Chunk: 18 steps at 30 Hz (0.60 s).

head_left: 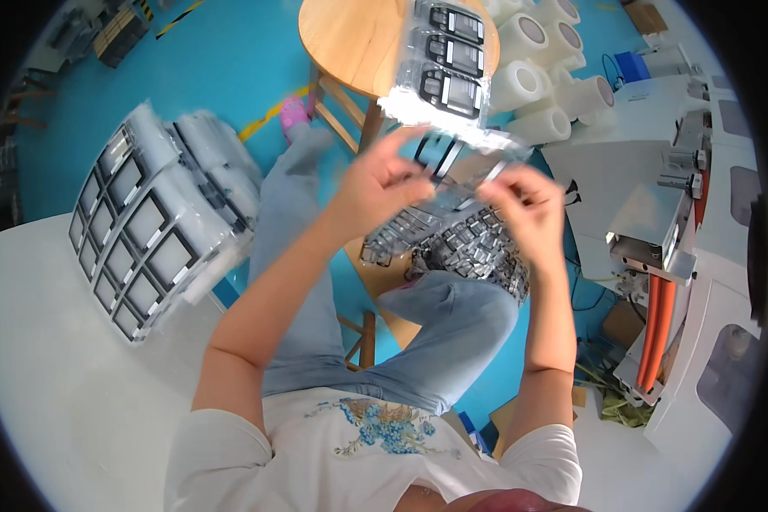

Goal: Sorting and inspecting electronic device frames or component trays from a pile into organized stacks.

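framed piece (439, 154) between hands (380, 183) (529, 203) — stool (350, 43), rolls (520, 84) beyond

White desk (68, 375) at left bearing stacked clear packs with black frames (164, 229), round wooden stool (346, 43), clear strip of black-framed pieces (454, 53) over its top, blue floor (230, 51) with yellow tape (260, 125).

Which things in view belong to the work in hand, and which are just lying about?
Likely in use: left hand, right hand, blurred plastic piece between them, framed strip by stool, framed stacks at left.

Seemingly lying about: white rolls, cardboard.
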Motion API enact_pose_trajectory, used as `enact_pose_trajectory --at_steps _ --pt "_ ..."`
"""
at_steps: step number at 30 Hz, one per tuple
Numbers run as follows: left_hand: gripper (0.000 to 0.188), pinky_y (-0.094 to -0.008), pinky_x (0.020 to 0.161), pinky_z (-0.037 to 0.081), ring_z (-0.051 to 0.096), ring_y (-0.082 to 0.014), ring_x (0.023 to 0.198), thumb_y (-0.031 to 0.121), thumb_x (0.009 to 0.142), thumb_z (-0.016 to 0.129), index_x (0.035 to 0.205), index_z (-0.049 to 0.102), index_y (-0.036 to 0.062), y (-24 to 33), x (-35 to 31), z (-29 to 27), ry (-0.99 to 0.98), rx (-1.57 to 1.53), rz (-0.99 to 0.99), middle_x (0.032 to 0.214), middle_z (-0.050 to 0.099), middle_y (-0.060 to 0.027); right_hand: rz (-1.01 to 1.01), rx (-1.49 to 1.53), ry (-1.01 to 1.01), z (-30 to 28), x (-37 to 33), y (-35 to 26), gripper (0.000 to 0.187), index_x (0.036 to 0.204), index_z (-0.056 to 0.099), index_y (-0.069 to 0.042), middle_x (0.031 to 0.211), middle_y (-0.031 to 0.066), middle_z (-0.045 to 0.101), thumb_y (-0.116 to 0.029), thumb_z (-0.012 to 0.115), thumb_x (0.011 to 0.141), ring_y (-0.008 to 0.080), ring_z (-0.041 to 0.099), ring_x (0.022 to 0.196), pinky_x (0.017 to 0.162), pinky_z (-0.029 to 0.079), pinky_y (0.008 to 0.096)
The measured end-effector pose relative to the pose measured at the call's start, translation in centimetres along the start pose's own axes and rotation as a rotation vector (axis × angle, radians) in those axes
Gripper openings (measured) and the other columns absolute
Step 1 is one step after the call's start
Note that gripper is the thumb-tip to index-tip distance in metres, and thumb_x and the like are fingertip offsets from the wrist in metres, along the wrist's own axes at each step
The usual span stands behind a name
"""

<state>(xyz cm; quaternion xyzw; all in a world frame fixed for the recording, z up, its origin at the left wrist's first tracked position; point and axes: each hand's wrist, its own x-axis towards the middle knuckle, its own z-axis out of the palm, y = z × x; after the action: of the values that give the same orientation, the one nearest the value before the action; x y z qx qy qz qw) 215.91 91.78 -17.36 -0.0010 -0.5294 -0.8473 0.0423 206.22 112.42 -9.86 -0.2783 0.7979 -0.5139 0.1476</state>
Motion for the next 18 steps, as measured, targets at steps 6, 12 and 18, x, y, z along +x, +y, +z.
enact_pose_trajectory --at_steps 6,12,18 --pt "0.034 -0.023 0.063 0.052 0.065 -0.0084 0.072 0.008 0.093 0.066 0.125 0.055 0.0031 -0.3 -1.2 0.7 0.177 0.097 -0.059 0.084 0.071 -0.0067 -0.068 0.22 0.416 -4.0 13.1 -3.3 0.028 0.1 0.067 0.001 0.079 -0.0043 0.057 -0.026 0.069 0.093 0.0025 0.048 0.069 0.061 0.036 0.019" --pt "0.065 -0.0187 0.056 0.043 0.056 -0.0031 0.065 0.002 0.093 0.063 0.15 0.032 0.0076 -1.3 1.5 2.5 0.379 0.114 0.044 0.074 0.067 -0.0038 -0.14 -0.367 0.42 -2.9 20.5 7.4 0.047 0.108 0.067 0.002 0.08 -0.0024 0.056 -0.04 0.071 0.09 0.0042 0.047 0.072 0.063 0.037 0.0213" --pt "0.071 -0.0215 0.056 0.041 0.045 -0.0048 0.06 0.001 0.092 0.062 0.154 0.03 0.0125 -1.1 2.1 0.9 0.278 0.292 0.067 0.07 0.059 -0.0016 -0.167 -0.252 0.306 -1.2 7.6 2.7 0.026 0.12 0.067 -0.002 0.083 -0.0016 0.058 -0.014 0.055 0.101 0.0074 0.048 0.07 0.065 0.042 0.0231"
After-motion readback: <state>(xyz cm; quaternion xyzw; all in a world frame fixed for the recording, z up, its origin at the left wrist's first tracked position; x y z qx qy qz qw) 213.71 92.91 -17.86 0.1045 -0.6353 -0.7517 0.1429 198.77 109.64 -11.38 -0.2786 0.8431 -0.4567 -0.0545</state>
